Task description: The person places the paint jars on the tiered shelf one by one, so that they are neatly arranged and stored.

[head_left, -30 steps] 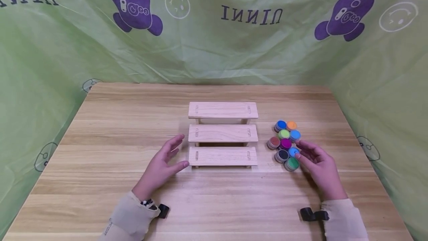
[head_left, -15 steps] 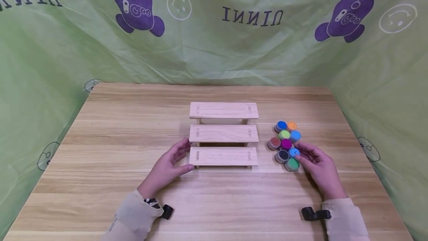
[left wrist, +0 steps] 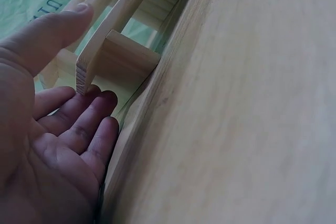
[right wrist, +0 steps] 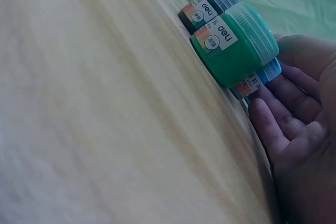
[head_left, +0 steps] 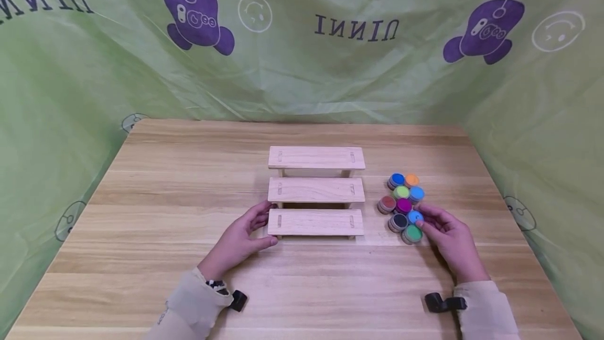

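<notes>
A pale wooden stand (head_left: 316,222) with three stepped shelves stands mid-table. At the left end of its lowest shelf is my left hand (head_left: 238,240), thumb near the front edge and fingers loosely bent behind. In the left wrist view the fingertips (left wrist: 107,98) meet the board's end (left wrist: 81,74). Right of the stand, my right hand (head_left: 450,237) holds a light blue jar (head_left: 415,217) between thumb and fingers, the jar still among the others. In the right wrist view a green jar (right wrist: 233,43) partly hides that blue jar (right wrist: 270,72).
Several other small jars cluster right of the stand, among them a black one (head_left: 398,222), a purple one (head_left: 403,205) and an orange one (head_left: 412,180). A green printed cloth (head_left: 292,77) surrounds the wooden table (head_left: 189,172) at the back and sides.
My left hand has moved right, up to the stand's left end, and its fingers now reach behind the lowest shelf. My right hand has stayed nearly still at the light blue jar.
</notes>
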Motion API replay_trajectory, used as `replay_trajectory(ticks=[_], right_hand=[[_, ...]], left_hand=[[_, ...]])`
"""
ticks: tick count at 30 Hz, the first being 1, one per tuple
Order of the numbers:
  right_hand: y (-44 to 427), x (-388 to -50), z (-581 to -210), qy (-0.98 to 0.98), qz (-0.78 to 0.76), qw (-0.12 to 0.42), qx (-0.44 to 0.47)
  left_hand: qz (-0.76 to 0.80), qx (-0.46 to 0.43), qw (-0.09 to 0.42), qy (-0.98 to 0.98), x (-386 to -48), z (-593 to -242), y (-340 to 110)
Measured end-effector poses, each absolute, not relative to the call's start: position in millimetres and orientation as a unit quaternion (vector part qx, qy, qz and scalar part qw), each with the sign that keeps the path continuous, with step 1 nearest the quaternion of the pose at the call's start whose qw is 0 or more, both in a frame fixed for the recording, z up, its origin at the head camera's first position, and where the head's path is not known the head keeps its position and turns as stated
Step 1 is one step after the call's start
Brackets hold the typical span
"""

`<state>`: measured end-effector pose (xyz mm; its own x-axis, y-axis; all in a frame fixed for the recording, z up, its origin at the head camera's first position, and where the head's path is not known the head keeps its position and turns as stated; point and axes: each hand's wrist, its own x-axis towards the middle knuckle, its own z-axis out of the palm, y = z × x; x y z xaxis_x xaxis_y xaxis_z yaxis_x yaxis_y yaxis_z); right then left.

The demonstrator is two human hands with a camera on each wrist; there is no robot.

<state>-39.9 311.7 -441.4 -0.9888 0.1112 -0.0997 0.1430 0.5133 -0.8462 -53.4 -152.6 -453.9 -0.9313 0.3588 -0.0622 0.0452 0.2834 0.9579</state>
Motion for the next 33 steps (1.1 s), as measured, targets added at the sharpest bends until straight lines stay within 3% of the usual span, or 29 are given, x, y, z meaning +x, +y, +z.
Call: replay_trajectory(ticks=[33], right_hand=[[308.3, -41.6, -442.8, 0.891, -0.441, 0.013, 0.106]], left_hand=[[0.559, 0.099, 0.101, 0.817, -52.3, -461.2, -147.3]])
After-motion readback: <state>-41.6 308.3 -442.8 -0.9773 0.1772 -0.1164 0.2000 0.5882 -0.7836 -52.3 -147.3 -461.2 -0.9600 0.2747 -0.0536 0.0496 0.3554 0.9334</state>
